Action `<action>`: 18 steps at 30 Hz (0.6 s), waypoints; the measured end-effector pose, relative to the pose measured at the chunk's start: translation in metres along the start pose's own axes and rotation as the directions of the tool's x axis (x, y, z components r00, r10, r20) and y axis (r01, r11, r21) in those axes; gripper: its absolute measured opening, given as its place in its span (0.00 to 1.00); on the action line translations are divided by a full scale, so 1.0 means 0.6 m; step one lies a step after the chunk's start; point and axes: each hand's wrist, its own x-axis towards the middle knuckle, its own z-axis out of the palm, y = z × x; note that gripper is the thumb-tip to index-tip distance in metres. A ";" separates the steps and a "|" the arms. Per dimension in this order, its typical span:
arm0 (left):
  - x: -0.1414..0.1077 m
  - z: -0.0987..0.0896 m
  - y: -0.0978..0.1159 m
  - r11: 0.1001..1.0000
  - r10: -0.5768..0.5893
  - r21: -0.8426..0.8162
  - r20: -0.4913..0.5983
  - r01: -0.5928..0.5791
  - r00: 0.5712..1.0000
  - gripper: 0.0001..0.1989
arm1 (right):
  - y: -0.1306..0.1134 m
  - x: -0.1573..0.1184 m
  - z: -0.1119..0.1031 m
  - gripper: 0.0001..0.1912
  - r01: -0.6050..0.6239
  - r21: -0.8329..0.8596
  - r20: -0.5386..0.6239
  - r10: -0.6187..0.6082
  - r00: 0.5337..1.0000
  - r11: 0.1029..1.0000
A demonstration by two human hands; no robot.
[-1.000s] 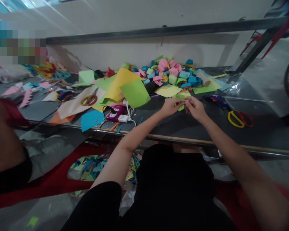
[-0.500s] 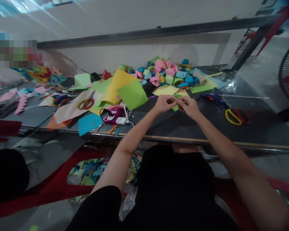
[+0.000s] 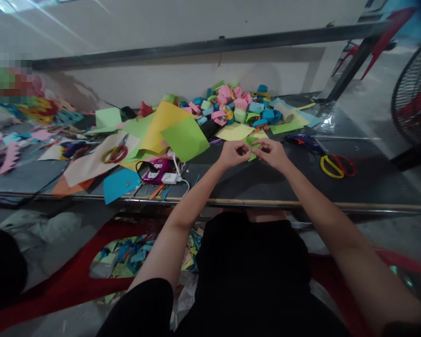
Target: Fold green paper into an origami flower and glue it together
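Over the dark table, my left hand (image 3: 234,153) and my right hand (image 3: 271,152) meet, fingertips pinched on a small green paper piece (image 3: 251,146) between them. Fingers partly hide the piece. Behind them lies a pale yellow sheet (image 3: 235,132), and beyond it a heap of small folded paper pieces (image 3: 240,104) in pink, blue and green. A larger green sheet (image 3: 186,137) is left of my left hand. Right of my right hand are a blue glue gun (image 3: 305,142) and scissors (image 3: 337,166) with yellow and red handles.
On the left are a purple device (image 3: 157,171) with a white plug, a blue sheet (image 3: 121,184), a second pair of scissors (image 3: 114,154) and another glue gun (image 3: 73,149). A metal rail (image 3: 196,47) crosses behind the table. A fan (image 3: 416,89) stands at far right.
The camera view has shifted, so the table's things appear further left. My fingertips have moved slightly apart, and more of the green piece shows between them.
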 end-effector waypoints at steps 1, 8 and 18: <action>-0.002 0.002 -0.003 1.000 0.001 -0.009 -0.015 -0.001 1.000 0.09 | 0.002 0.001 0.000 0.30 -0.002 0.016 0.007 0.002 1.000 1.000; -0.004 0.021 -0.033 0.964 0.009 -0.267 0.015 -0.005 1.000 0.24 | 0.016 -0.015 0.011 0.31 0.054 0.117 -0.146 -0.036 0.989 0.992; -0.005 0.032 -0.036 0.977 0.027 -0.213 0.009 -0.024 1.000 0.22 | 0.026 -0.018 0.011 0.33 0.026 0.143 -0.089 -0.013 0.996 0.989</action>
